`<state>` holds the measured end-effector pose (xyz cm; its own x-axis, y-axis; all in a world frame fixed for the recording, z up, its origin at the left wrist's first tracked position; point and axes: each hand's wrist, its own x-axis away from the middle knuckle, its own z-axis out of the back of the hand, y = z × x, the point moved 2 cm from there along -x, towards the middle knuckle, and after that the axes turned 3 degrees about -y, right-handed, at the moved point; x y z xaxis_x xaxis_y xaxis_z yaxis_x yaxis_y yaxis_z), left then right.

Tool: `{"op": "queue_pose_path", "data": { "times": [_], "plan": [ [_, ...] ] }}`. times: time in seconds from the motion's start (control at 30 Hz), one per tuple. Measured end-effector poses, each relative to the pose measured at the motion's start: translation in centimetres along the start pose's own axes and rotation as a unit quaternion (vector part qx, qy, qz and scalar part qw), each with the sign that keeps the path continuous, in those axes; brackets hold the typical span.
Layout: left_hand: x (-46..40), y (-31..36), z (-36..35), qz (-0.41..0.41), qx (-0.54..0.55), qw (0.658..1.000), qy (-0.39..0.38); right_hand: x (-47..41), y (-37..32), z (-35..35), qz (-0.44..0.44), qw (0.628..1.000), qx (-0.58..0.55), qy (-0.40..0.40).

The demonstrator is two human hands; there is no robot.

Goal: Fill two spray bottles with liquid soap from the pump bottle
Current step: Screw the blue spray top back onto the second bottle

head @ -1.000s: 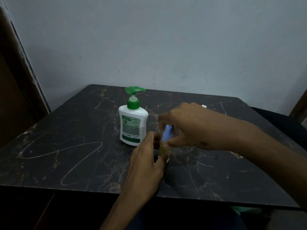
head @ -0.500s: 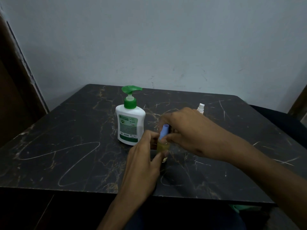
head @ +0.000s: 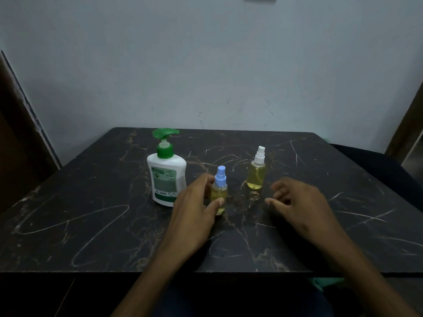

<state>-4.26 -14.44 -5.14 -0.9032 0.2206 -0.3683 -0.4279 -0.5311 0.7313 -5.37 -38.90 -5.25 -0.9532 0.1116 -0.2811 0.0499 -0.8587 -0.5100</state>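
Observation:
A white pump bottle [head: 166, 177] with a green pump head stands upright on the dark marble table [head: 91, 202]. Right of it stands a small spray bottle with a blue cap [head: 220, 189], holding yellow liquid. My left hand [head: 194, 213] holds this bottle, thumb in front and fingers behind it. A second spray bottle with a white cap [head: 256, 171], also with yellow liquid, stands farther back to the right. My right hand [head: 297, 202] hovers low over the table right of both spray bottles, fingers loosely curled and holding nothing.
A pale wall [head: 206, 65] rises behind the table's far edge. A dark wooden frame [head: 20, 124] stands at the left, another [head: 407, 124] at the right. Something dark [head: 375, 165] lies beyond the table's right edge.
My right hand has let go of the blue cap and drawn back to the right. The white-capped bottle is now uncovered. My left hand stays on the blue-capped bottle.

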Motion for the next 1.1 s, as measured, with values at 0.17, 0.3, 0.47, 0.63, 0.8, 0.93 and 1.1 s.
{"op": "queue_pose_path", "data": {
  "times": [0.17, 0.3, 0.47, 0.63, 0.8, 0.93, 1.1],
  "plan": [
    [-4.0, -0.1, -1.4, 0.015, -0.012, 1.0, -0.017, -3.9, 1.0, -0.5, -0.026, 0.999, -0.03, -0.02],
    [-6.8, -0.4, -2.5, 0.024, -0.031, 0.999, -0.015, -6.1, 0.4, -1.6, -0.009, 0.997, -0.06, -0.039],
    [-9.2, -0.3, -3.5, 0.032, -0.02, 0.999, -0.018, -7.6, -0.4, -2.8, 0.024, 0.998, -0.052, -0.031],
    [-10.5, -0.4, -4.1, 0.041, -0.011, 0.999, -0.015, -8.6, -1.0, -3.6, 0.035, 0.998, -0.051, -0.03],
    [-10.9, -0.5, -4.5, 0.046, -0.006, 0.999, -0.011, -8.9, -0.8, -3.8, 0.05, 0.997, -0.057, -0.011],
    [-10.9, -0.6, -4.7, 0.049, -0.009, 0.999, -0.007, -8.7, -0.8, -3.9, 0.055, 0.997, -0.062, -0.007],
    [-10.0, -0.3, -4.4, 0.061, -0.065, 0.996, -0.017, -8.3, -0.6, -3.7, 0.042, 0.995, -0.085, -0.012]
  ]
}}
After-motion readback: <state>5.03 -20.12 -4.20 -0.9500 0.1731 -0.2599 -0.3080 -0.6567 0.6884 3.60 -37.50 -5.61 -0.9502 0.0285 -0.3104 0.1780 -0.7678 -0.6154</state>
